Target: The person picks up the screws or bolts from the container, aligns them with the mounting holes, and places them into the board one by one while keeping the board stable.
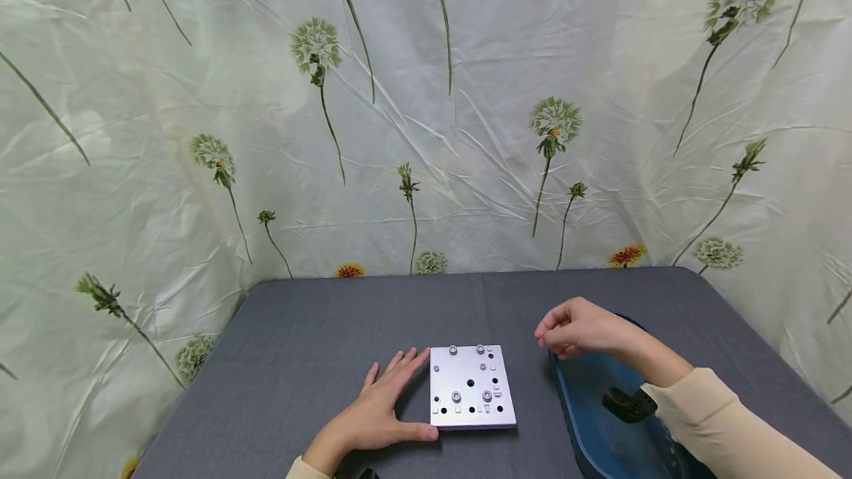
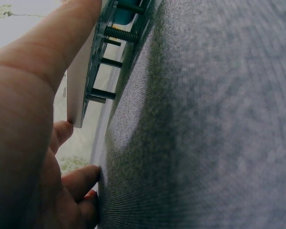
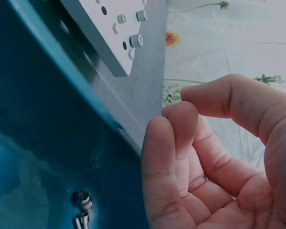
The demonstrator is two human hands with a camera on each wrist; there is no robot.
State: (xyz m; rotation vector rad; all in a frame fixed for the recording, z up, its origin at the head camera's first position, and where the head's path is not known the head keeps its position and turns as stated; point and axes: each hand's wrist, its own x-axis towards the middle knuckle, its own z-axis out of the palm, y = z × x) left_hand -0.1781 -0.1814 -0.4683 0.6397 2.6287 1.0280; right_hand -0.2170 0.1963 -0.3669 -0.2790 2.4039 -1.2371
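A silver metal plate [image 1: 469, 386] with holes, engraved marks and several socket-head screws lies in front of me. My left hand [image 1: 386, 409] holds its left side, thumb at the near corner and index finger at the far one. Seen from the left wrist, screw shanks [image 2: 121, 34] stick out below the plate, which stands raised over the cloth. My right hand [image 1: 582, 330] hovers over the far left rim of a blue bin [image 1: 566, 409]. Its fingers are loosely curled, thumb tip close to the index fingertip, with nothing visible between them in the right wrist view.
A few loose metal screws [image 3: 83, 205] lie on the bin's floor. Grey cloth [image 1: 319, 338] covers the table. Behind it hangs a pale curtain [image 1: 426, 131] with dandelion prints. A black wrist strap [image 1: 629, 403] is on the right wrist, over the bin.
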